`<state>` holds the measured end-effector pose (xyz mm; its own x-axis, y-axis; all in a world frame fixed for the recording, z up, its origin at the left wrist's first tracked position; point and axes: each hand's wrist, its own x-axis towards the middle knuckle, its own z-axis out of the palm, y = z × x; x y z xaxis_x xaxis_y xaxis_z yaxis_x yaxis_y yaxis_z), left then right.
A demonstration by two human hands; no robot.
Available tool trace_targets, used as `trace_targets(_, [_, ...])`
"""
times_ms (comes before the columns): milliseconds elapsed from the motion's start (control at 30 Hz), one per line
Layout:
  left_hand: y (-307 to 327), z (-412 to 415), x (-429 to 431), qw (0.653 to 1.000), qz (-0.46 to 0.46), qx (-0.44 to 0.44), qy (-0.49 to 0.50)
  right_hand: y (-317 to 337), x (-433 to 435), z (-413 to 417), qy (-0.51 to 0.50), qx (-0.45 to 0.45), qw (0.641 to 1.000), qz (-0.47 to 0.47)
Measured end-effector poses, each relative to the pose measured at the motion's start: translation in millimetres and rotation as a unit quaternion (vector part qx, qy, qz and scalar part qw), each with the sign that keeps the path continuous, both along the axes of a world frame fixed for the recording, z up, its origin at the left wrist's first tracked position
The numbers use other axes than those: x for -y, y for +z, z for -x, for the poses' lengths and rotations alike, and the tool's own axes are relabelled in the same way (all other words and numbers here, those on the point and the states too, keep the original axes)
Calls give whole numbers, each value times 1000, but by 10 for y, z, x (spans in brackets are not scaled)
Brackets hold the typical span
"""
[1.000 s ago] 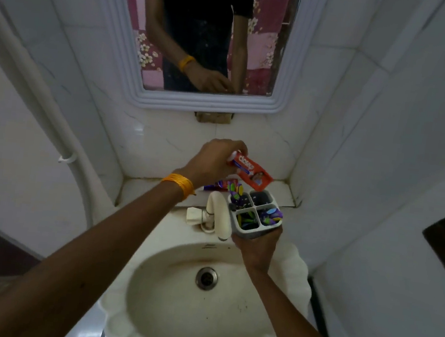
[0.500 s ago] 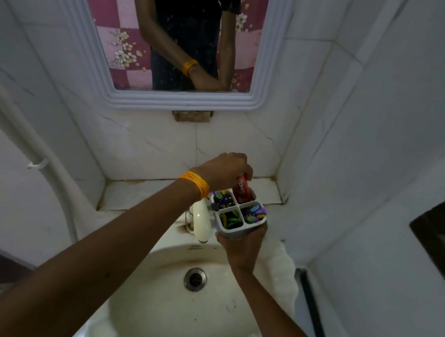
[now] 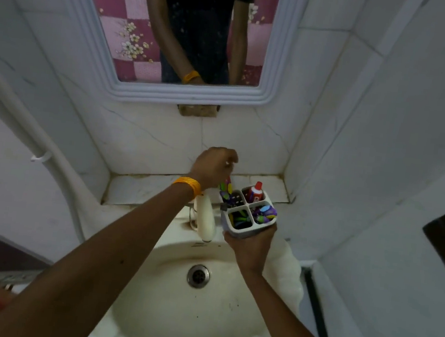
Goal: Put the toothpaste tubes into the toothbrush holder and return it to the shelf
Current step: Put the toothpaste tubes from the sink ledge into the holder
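A white four-compartment toothbrush holder (image 3: pixel 247 228) is held from below over the sink's back rim. My right hand (image 3: pixel 249 247) grips its base. A red toothpaste tube (image 3: pixel 256 193) stands upright in the holder's far right compartment, its cap upward. The other three compartments hold colourful toothbrushes (image 3: pixel 264 213). My left hand (image 3: pixel 213 167), with an orange band on the wrist, hovers just above and left of the holder with its fingers loosely curled. I see nothing in it. The tiled shelf (image 3: pixel 144 190) runs along the wall behind the sink.
A cream tap (image 3: pixel 206 219) stands directly left of the holder. The cream sink (image 3: pixel 160 313) with its drain (image 3: pixel 198 275) lies below. A white-framed mirror (image 3: pixel 168 94) hangs above the shelf. A tiled wall closes in on the right, and a white pipe (image 3: pixel 26 129) runs down the left.
My left hand pushed the red toothpaste tube into the holder's far right compartment, let go of it and lifted up to the left. My right hand kept hold of the holder.
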<state>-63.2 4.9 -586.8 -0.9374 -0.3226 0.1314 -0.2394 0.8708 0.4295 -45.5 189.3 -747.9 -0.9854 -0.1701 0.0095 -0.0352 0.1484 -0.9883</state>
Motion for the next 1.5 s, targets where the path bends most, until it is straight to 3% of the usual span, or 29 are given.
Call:
trace_targets(100, [-174,-130,371,994,-32,3,102,27,-2,1,11,6,1000,2])
trace_targets(200, [-435,-220,679,984,-64,84,146,2,17,0,8,-7,1000,8])
trace_targets(367, [-796,-175,793,972,-86,191,110,-20,45,-3,19,-18,1000,2])
trace_targets(500, [-1032,-176,838,972,-55,208,100,-46,47,6,18,-12,1000,7])
trace_targets(767, [-1047,-237,874,983,-60,159,76,-71,59,-30,25,1,997,73])
trace_targets(1133, [-90,-473,872,997,-35,-44,44,-100,65,19,15,23,998,63])
trace_targets(1367, [654,-815,431,971,-113,-200,64,-140,98,50,7,13,1000,27])
trace_targets(1500, [774,-858,-41,973,-131,-185,44,0,79,-49,-6,-20,1000,11])
